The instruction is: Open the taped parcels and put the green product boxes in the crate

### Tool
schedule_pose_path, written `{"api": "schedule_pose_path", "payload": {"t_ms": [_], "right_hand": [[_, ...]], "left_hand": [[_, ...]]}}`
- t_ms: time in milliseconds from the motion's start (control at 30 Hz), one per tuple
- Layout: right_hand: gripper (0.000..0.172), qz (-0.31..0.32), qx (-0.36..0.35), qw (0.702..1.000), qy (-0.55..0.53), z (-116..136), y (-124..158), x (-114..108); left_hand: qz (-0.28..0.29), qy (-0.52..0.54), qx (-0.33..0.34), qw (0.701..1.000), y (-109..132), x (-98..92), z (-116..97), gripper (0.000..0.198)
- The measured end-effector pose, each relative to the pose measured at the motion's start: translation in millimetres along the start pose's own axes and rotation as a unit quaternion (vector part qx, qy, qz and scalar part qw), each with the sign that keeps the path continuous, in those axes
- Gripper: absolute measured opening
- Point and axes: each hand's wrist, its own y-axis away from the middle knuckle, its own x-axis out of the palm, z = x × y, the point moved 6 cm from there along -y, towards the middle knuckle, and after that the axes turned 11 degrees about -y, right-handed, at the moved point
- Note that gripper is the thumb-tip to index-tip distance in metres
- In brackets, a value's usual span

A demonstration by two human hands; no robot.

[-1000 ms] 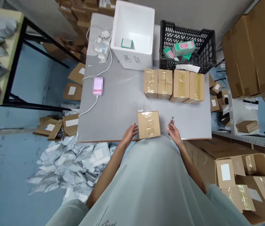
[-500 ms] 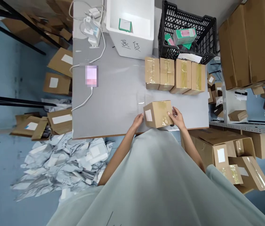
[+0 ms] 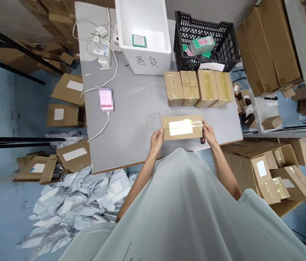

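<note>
A brown cardboard box (image 3: 182, 127) with a white label and clear tape faces up between my hands, near the table's front edge. My left hand (image 3: 156, 140) grips its left end, fingers closed on it. At the right end, my right hand (image 3: 209, 133) holds the box edge. A small red and black tool (image 3: 203, 138) shows beside the right hand, under the box's right corner; whether the hand touches it is unclear. Several taped brown boxes (image 3: 207, 88) stand in a row farther back on the grey table (image 3: 131, 119).
Behind the row sit a white foam bin (image 3: 153, 59) and a black crate (image 3: 181, 59) holding green-pink boxes. A power strip (image 3: 103, 52) and cables lie at the back left. Grey parcels (image 3: 87, 203) are heaped on the floor at left; open cartons (image 3: 242, 170) stand at right.
The box has been turned, so its labelled long side now faces up. My left hand now grips its left end. The camera view has shifted and tilted slightly.
</note>
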Motion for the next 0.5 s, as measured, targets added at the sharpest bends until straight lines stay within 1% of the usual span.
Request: {"api": "schedule_pose_path", "payload": {"t_ms": [100,167,267,333,400,500], "right_hand": [[0.072,0.029,0.04,0.998,-0.047,-18.5,2.6,30.5],[0.074,0.034,0.059,0.996,-0.06,-31.6,5.8,48.3],[0.082,0.043,0.088,0.993,-0.069,-48.0,13.6,68.2],[0.091,0.053,0.107,0.99,-0.071,-55.2,19.6,77.1],[0.098,0.06,0.113,0.989,-0.069,-58.6,24.5,83.1],[0.098,0.072,0.085,0.992,-0.063,-57.6,27.2,88.8]], "left_hand": [[-0.062,-0.036,0.03,0.997,17.1,-29.9,7.6,0.057],[-0.075,-0.057,0.026,0.995,22.4,-45.7,16.1,0.057],[-0.073,-0.078,0.018,0.994,22.8,-65.3,28.3,0.056],[-0.069,-0.085,0.016,0.994,20.9,-74.2,35.1,0.053],[-0.066,-0.085,0.009,0.994,18.9,-78.9,41.2,0.051],[-0.066,-0.083,-0.001,0.994,17.3,-78.9,47.5,0.048]]}}
